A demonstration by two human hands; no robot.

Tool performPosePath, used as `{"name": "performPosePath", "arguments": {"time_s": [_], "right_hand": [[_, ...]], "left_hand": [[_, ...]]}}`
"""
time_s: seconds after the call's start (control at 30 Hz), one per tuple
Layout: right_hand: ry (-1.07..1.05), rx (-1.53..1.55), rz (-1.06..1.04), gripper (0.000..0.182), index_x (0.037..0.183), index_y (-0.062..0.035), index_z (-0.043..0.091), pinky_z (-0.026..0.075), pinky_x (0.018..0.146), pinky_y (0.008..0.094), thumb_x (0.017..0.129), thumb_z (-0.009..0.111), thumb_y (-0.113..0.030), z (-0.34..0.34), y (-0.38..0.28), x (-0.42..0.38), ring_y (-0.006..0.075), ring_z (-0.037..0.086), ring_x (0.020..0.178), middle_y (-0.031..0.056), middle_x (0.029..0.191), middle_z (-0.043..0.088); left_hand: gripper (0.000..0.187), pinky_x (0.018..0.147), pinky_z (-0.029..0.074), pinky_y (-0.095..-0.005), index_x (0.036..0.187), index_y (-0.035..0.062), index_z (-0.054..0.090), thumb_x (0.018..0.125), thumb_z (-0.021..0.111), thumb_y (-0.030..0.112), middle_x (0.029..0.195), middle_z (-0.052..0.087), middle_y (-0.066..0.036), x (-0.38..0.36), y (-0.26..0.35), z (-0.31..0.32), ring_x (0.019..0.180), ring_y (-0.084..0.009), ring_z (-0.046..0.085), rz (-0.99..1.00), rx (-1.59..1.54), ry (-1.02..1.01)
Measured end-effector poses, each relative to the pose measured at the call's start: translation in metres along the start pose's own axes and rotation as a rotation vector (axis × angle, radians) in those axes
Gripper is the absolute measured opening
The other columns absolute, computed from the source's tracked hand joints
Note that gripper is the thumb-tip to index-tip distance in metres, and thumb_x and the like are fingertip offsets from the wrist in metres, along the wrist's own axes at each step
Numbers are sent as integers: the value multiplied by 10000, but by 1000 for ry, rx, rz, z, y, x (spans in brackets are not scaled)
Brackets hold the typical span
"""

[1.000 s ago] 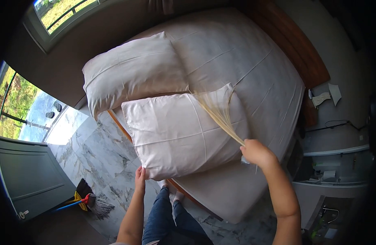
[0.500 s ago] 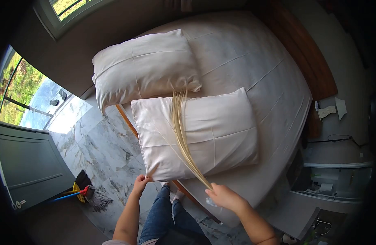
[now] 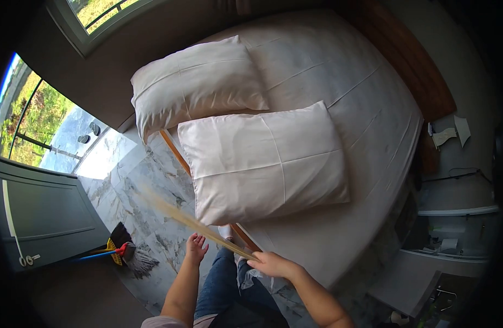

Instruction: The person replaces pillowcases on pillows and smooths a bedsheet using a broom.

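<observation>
My right hand [image 3: 274,264] is wrapped round the bound end of a stick broom [image 3: 223,238], a bundle of thin straw-coloured sticks. The broom points left over the floor, its far end blurred by motion. A scrap of clear plastic [image 3: 247,280] hangs below that hand. My left hand [image 3: 196,249] is open, fingers apart, just below the near corner of a pale pillow [image 3: 240,177] and touching nothing. This pillow lies on the bed [image 3: 366,147], its near side over the bed edge. A second pale pillow [image 3: 208,76] rests behind it.
Against the grey door [image 3: 49,213] at left stand a broom with dark bristles [image 3: 120,234] and a mop [image 3: 141,261] on the marble floor [image 3: 153,218]. A wooden headboard [image 3: 410,60] is at the far right. Low shelving [image 3: 453,229] stands at lower right.
The stick broom has swung off the near pillow to the left, over the floor. My left hand has let go of the pillow corner. The pillow looks smoother.
</observation>
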State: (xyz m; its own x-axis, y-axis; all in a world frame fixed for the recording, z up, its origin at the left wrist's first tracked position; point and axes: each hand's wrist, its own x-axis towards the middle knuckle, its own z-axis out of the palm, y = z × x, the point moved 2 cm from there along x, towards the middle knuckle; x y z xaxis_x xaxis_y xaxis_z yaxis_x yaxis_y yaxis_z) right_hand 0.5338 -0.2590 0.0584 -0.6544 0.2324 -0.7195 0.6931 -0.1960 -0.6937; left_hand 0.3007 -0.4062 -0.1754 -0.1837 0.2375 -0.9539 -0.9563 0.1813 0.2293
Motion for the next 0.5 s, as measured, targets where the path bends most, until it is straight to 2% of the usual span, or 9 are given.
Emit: {"name": "performPosePath", "arguments": {"time_s": [0.07,0.1,0.17,0.27,0.3,0.33,0.37,0.47,0.5], "right_hand": [[-36,-173,-99,302,851,-6,514,380,516,273,889,490,-305,7,-6,-23,119,434,542,6,594,468],[179,-55,-149,295,847,-7,513,386,523,281,888,494,-298,5,-4,-32,135,453,548,27,593,477],[608,178,-240,282,837,-8,509,398,536,297,886,502,-286,-4,7,-54,165,489,559,69,591,493],[997,444,-288,253,847,-21,462,419,539,322,895,487,-268,2,96,-50,214,528,548,118,595,509],[920,250,-197,273,865,-20,463,432,557,346,897,472,-291,11,111,-47,260,555,590,142,628,535],[839,60,-107,296,883,-18,463,445,575,370,898,456,-313,20,125,-46,305,582,631,165,660,560],[532,-220,206,338,906,-23,469,453,611,428,891,429,-358,29,145,-45,385,584,726,207,734,589],[320,-494,235,363,916,-28,484,450,625,462,881,416,-383,48,181,-60,400,582,749,209,757,599],[374,-510,177,316,881,-35,490,454,604,443,873,459,-349,42,168,-68,382,590,717,184,724,604]], "left_hand": [[294,898,303,-447,1038,178,482,758,553,226,1094,512,-32,0,-16,-11,1090,-176,440,-10,18,43],[301,924,280,-452,1076,172,478,794,511,271,1124,509,-38,3,-21,-20,1115,-176,429,-19,20,-96],[308,933,271,-457,1092,168,478,822,481,315,1136,508,-43,6,-33,-29,1110,-180,432,-4,86,-60],[378,949,255,-463,1141,163,456,854,426,407,1176,490,-60,1,-53,-39,1125,-195,422,-13,95,-27],[411,954,250,-465,1162,162,445,863,406,442,1194,482,-67,0,-59,-43,1134,-201,417,-18,83,-21],[448,960,245,-467,1191,165,422,864,385,470,1215,465,-74,-4,-62,-48,1148,-209,407,-14,58,70],[486,965,239,-469,1219,168,399,864,363,498,1237,448,-82,-7,-66,-50,1161,-216,397,-10,33,157],[605,992,244,-458,1310,189,305,850,320,582,1347,318,-112,-13,-70,-52,1221,-259,332,96,83,503],[619,993,250,-454,1315,190,299,844,324,591,1360,295,-117,-7,-70,-62,1229,-267,318,158,115,628]]}}
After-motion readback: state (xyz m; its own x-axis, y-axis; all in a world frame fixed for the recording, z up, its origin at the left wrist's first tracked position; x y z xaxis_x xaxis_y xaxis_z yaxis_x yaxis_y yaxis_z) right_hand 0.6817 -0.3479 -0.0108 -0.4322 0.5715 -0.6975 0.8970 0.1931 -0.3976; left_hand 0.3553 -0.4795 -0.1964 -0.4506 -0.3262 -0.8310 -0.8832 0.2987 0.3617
